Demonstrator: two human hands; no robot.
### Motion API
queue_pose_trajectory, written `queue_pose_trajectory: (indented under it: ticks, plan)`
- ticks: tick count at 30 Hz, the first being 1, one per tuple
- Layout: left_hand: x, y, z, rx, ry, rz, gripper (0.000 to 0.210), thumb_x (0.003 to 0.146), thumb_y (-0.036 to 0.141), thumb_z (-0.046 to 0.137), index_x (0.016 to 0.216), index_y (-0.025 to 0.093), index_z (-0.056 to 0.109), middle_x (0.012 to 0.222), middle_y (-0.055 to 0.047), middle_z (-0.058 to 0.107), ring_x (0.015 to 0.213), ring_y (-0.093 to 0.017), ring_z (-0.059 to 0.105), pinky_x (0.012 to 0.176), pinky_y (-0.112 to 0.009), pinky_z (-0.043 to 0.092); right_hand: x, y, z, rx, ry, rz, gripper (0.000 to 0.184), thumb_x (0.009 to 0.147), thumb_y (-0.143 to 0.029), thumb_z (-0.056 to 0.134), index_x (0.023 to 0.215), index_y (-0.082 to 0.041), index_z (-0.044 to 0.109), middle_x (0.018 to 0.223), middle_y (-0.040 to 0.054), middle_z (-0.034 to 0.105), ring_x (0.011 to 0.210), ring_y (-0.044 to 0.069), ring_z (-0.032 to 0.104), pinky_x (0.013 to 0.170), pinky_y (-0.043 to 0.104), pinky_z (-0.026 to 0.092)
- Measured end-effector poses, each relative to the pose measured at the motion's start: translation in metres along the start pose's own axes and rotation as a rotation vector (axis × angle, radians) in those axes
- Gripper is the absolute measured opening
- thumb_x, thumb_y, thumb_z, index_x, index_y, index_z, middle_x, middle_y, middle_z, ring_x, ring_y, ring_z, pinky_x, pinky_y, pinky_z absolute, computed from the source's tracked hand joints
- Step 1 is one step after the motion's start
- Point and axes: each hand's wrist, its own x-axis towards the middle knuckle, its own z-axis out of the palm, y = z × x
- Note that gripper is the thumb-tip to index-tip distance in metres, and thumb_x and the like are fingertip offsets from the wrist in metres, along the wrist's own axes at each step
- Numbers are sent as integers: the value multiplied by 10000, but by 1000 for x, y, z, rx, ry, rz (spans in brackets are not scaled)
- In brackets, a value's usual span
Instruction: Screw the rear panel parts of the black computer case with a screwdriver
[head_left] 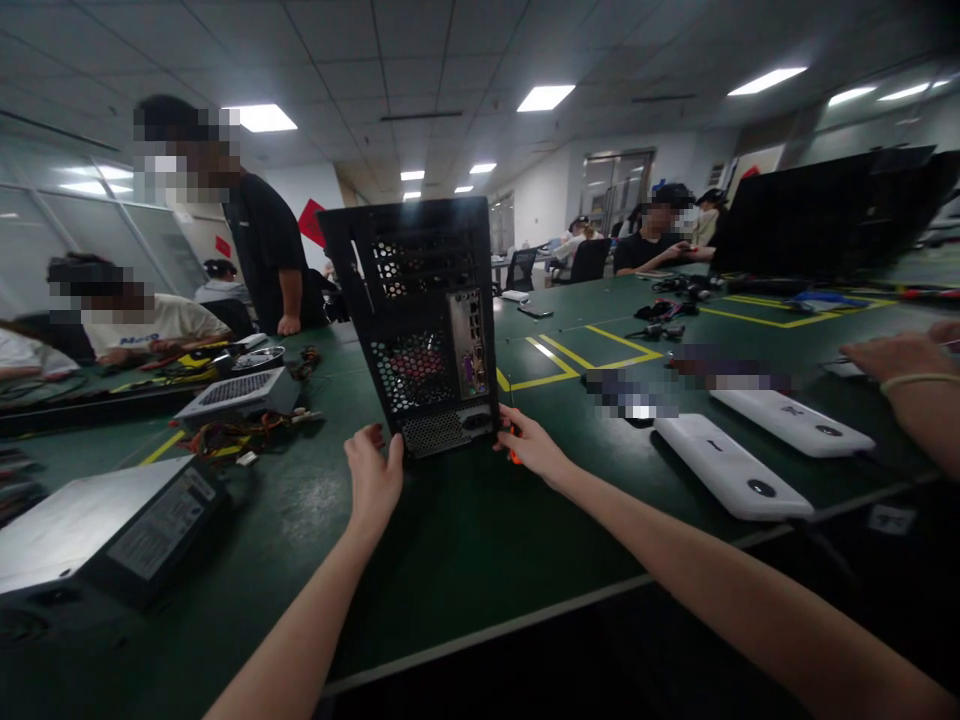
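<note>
A black computer case [435, 330] stands upright on the green table, its rear panel with honeycomb vents and port strip turned toward me. At its lower left corner, my left hand [375, 475] grips the edge, thumb on the near side and fingers curled behind. My right hand [531, 447] is closed by the lower right corner, around a screwdriver [515, 456]. Only a bit of its orange handle and a thin shaft pointing up show. Whether this hand also presses on the case is hard to see.
Loose power supplies [150, 530] and cables [225, 435] lie on the left. White devices [731, 465] rest on the right, near another person's hand [904, 360]. Monitors [817, 215] stand at the back right; a person in black [262, 240] stands across the table.
</note>
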Motion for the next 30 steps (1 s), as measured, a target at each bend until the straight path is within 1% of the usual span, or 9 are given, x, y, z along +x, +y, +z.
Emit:
queue_pose_trajectory:
  ticks: [2,5,6,8,11,15,20,26,30]
  plan:
    - [-5,11,1,104,1,134,287,749,322,448,974,146,477,973,-98,475,900,-199,483,755,-352,419,-8,-7,-9,-8,83,23,502,729,-160,409,1222,-236,355,1006,54,510,587,87,526,506,221,434]
    - [-15,27,12,174,-389,295,221,803,303,357,884,184,524,893,-51,509,790,-150,516,687,-280,427,-30,-23,-23,-20,186,11,588,727,-169,405,1278,-253,218,1016,52,490,612,89,501,553,238,431]
    - [-18,31,17,220,-472,300,237,805,321,350,889,190,529,886,-48,517,774,-151,521,661,-274,426,-39,-28,-25,-19,199,-5,625,726,-168,409,1290,-265,159,1005,43,495,613,88,497,573,244,432]
    - [-23,37,29,333,-541,282,275,790,377,370,915,187,524,896,-58,524,763,-166,528,623,-277,420,-60,-38,-25,19,222,-57,656,734,-170,413,1293,-257,80,980,35,513,635,95,504,620,258,433]
    - [-25,40,40,465,-550,277,295,770,392,407,917,162,519,944,-88,516,812,-197,526,630,-288,413,-90,-44,-15,115,226,-63,518,774,-209,390,1236,-230,157,1032,60,516,666,106,512,625,264,432]
    - [-21,41,40,528,-588,240,224,789,309,394,890,158,525,955,-89,514,813,-193,536,646,-290,415,-111,-42,-4,116,157,16,346,787,-235,403,1121,-223,315,1029,58,528,713,118,519,648,272,429]
    - [-18,44,39,593,-645,214,214,807,226,346,900,154,525,958,-95,510,773,-183,554,625,-289,420,-115,-40,-3,116,144,56,328,778,-232,423,1101,-225,366,1022,54,521,815,141,523,673,278,425]
    - [-21,45,45,620,-621,265,254,810,308,346,918,159,521,984,-98,490,739,-192,561,573,-293,424,-117,-39,-4,186,154,75,317,768,-252,436,1082,-233,397,981,47,534,758,138,534,564,244,426]
    - [-20,46,45,635,-630,300,234,817,264,339,905,167,533,983,-82,495,760,-177,555,592,-273,420,-118,-41,-5,193,157,82,309,763,-264,445,1068,-230,413,959,49,537,743,145,534,532,241,424]
